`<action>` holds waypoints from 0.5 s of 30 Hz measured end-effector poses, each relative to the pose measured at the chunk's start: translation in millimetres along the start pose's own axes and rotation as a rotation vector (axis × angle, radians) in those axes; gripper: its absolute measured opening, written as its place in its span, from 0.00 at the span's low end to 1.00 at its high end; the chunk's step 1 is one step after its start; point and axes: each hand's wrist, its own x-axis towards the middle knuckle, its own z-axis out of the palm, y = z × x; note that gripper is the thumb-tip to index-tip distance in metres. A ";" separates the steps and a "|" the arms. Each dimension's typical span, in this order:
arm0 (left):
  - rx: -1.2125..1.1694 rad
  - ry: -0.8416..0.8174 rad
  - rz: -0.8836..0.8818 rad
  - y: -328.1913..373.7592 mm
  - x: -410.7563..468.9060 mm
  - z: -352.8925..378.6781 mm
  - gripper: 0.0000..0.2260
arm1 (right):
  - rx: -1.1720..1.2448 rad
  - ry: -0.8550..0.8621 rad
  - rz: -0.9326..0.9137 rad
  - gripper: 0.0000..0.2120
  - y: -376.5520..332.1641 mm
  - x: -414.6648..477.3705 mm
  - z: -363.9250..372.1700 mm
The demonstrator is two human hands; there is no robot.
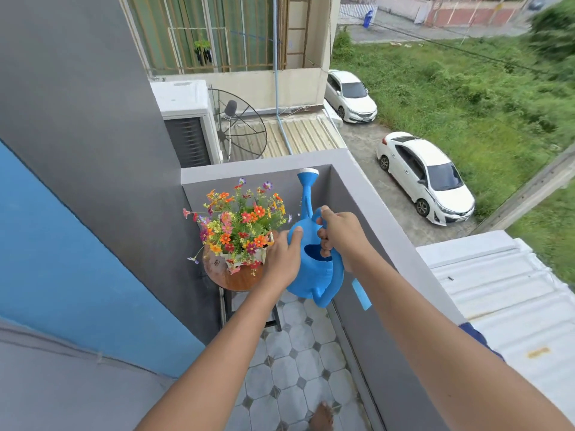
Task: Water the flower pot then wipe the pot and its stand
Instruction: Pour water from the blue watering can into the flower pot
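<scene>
A blue plastic watering can (314,275) is held in the air just right of the flower pot. Its spout with a white rose (308,175) points up and away, near the balcony corner. My right hand (340,236) grips the can's top handle. My left hand (284,258) presses flat against the can's left side. The white flower pot (245,259), full of orange, pink and purple flowers (239,219), stands on a round wooden stand (231,276) with dark legs. My left hand hides part of the stand's right edge.
A grey parapet wall (367,194) bounds the balcony at the right and back. A blue and grey wall (93,244) closes the left. The floor is pale octagon tile (295,362). A bare foot (322,416) shows at the bottom. Parked white cars and grass lie far below.
</scene>
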 end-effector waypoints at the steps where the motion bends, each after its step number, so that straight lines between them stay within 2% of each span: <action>1: 0.007 -0.013 0.020 2.7 2.7 5.2 0.22 | 0.051 0.014 0.009 0.12 2.2 1.2 -5.3; 5: 0.044 -0.097 0.099 17.1 20.3 47.1 0.19 | 0.241 0.134 0.040 0.14 16.3 14.4 -41.1; 9: 0.119 -0.191 0.154 34.5 39.8 94.3 0.20 | 0.385 0.275 0.040 0.14 28.7 24.7 -79.3; 15: 0.197 -0.357 0.197 55.4 60.4 169.8 0.17 | 0.527 0.470 0.097 0.16 43.0 52.0 -135.7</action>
